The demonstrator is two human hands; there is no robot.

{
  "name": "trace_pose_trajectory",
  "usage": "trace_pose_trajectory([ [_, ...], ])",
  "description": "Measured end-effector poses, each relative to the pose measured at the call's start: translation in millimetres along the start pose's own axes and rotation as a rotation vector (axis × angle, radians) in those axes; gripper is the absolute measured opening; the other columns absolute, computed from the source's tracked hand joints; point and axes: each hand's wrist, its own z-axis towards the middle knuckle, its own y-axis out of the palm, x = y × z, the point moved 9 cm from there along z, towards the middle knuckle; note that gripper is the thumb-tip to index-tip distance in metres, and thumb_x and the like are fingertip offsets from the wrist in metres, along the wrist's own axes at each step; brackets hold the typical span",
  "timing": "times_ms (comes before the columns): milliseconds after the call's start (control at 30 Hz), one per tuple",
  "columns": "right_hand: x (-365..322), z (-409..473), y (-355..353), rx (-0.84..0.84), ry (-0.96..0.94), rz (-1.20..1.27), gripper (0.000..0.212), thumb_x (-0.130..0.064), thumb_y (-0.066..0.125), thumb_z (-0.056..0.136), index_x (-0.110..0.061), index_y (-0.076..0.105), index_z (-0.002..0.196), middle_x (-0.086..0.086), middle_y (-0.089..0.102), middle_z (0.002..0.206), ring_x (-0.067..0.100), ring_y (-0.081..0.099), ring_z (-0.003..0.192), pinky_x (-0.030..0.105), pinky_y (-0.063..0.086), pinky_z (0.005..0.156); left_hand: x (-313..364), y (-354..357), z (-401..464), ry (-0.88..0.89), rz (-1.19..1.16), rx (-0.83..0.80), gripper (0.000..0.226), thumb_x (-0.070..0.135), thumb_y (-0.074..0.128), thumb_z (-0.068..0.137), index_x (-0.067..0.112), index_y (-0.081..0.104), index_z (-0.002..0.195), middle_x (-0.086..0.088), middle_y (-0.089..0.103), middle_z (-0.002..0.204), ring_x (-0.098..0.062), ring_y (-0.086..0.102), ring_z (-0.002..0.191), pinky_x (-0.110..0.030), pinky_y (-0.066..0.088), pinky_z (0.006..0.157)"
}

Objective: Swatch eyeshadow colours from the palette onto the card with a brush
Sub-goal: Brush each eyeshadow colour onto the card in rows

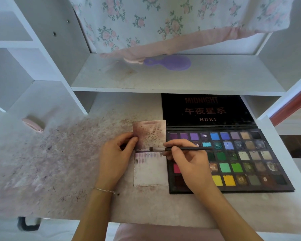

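An open eyeshadow palette [241,160] with many coloured pans lies at the right of the desk, its black lid [205,110] leaning back. Left of it lies a white card [151,173] with purple swatches along its top edge. A stained, speckled card [151,134] stands tilted above it, pinched at its left edge by my left hand [116,157]. My right hand [189,164] holds a thin black brush [186,149] level, its dark tip [151,148] where the two cards meet. My right hand hides some of the palette's left pans.
The desk top [63,162] is dusted with pinkish powder and dark crumbs. A pink clip [33,125] lies at the left. A white shelf [177,79] above holds a purple hand mirror [170,63]; floral cloth [163,20] hangs behind. White cubby walls flank both sides.
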Motion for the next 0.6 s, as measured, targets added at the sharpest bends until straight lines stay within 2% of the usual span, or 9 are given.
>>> trace_pose_trajectory([
  [133, -8.3, 1.1, -15.8, 0.082, -0.036, 0.055, 0.033, 0.005, 0.046, 0.089, -0.022, 0.065, 0.086, -0.006, 0.068, 0.074, 0.002, 0.063, 0.072, 0.013, 0.050, 0.068, 0.6, 0.0, 0.2, 0.003, 0.001, -0.005, 0.016, 0.015, 0.060, 0.086, 0.020, 0.070, 0.096, 0.017, 0.066, 0.082, 0.000, 0.063, 0.080, -0.017, 0.048, 0.073],
  [300, -10.6, 0.3, -50.9, 0.198, -0.047, 0.027, 0.029, 0.008, 0.048, 0.087, -0.018, 0.060, 0.085, -0.003, 0.062, 0.077, -0.001, 0.059, 0.069, 0.014, 0.050, 0.063, 1.6, -0.2, 0.0, 0.012, 0.009, -0.004, 0.016, 0.013, 0.060, 0.085, 0.019, 0.069, 0.097, 0.016, 0.065, 0.083, 0.004, 0.060, 0.079, -0.005, 0.045, 0.070],
  [433, -8.0, -4.6, -86.6, 0.315, -0.049, -0.048, 0.028, 0.006, 0.047, 0.088, -0.020, 0.056, 0.082, -0.004, 0.059, 0.074, -0.004, 0.058, 0.065, 0.007, 0.046, 0.056, 0.7, 0.7, 0.7, 0.006, 0.019, 0.001, 0.017, 0.014, 0.059, 0.086, 0.016, 0.069, 0.100, 0.010, 0.067, 0.087, 0.001, 0.060, 0.081, -0.012, 0.045, 0.073],
  [533, -1.4, -9.1, -112.7, 0.395, -0.034, -0.111, 0.027, -0.001, 0.045, 0.091, -0.025, 0.052, 0.083, -0.003, 0.060, 0.080, -0.007, 0.060, 0.073, 0.007, 0.047, 0.056, -0.5, -0.3, 0.1, 0.003, 0.022, 0.021, 0.019, 0.013, 0.060, 0.085, 0.014, 0.069, 0.101, 0.011, 0.065, 0.087, 0.000, 0.060, 0.080, -0.014, 0.044, 0.073],
  [600, 2.3, -11.0, -125.6, 0.422, -0.027, -0.161, 0.021, -0.004, 0.043, 0.092, -0.023, 0.052, 0.086, -0.004, 0.061, 0.081, -0.009, 0.061, 0.077, 0.006, 0.047, 0.054, -0.8, -0.1, 0.1, 0.007, 0.027, 0.021, 0.019, 0.013, 0.060, 0.085, 0.014, 0.069, 0.102, 0.010, 0.065, 0.088, -0.002, 0.060, 0.081, -0.014, 0.043, 0.074],
])
